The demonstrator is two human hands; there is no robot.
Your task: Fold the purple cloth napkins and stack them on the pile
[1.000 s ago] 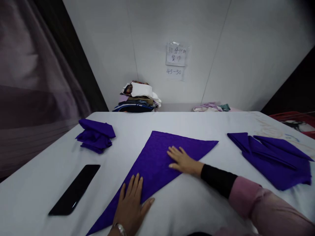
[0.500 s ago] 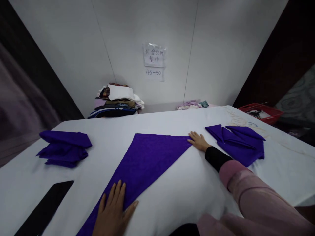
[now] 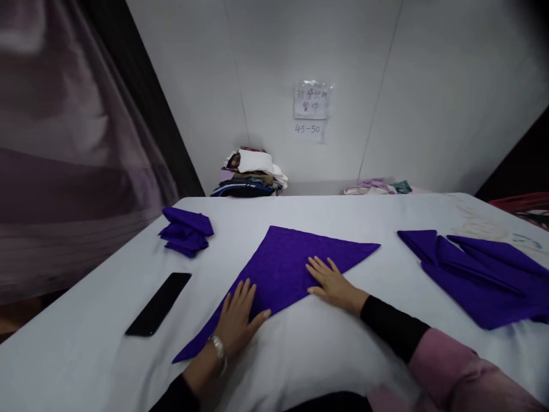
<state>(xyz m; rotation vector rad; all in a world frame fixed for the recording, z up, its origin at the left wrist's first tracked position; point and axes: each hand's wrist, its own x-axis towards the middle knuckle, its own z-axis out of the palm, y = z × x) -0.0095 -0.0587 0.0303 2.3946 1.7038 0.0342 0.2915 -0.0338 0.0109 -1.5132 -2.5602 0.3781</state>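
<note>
A purple cloth napkin (image 3: 278, 263) lies flat on the white-covered table (image 3: 343, 214), folded into a triangle with its long edge toward me. My left hand (image 3: 238, 320) rests palm down on its left part, fingers spread, a silvery bracelet on the wrist. Flat on the right part, close to the long edge, lies my right hand (image 3: 332, 283) with its fingers apart. Neither hand grips the cloth. To the right sits a purple napkin folded into pointed layers (image 3: 480, 274). A loosely heaped purple cloth (image 3: 186, 229) lies at the back left.
A black phone (image 3: 158, 303) lies on the table at left. Beyond the far edge are a stack of folded clothes (image 3: 253, 171) and some pinkish cloth (image 3: 371, 186). Paper signs (image 3: 311, 111) hang on the wall. A curtain (image 3: 77, 171) borders the left side.
My right hand has moved from the napkin's right corner inward to its long edge. My left hand stays on the left part. The view has swung left, so things appear farther right.
</note>
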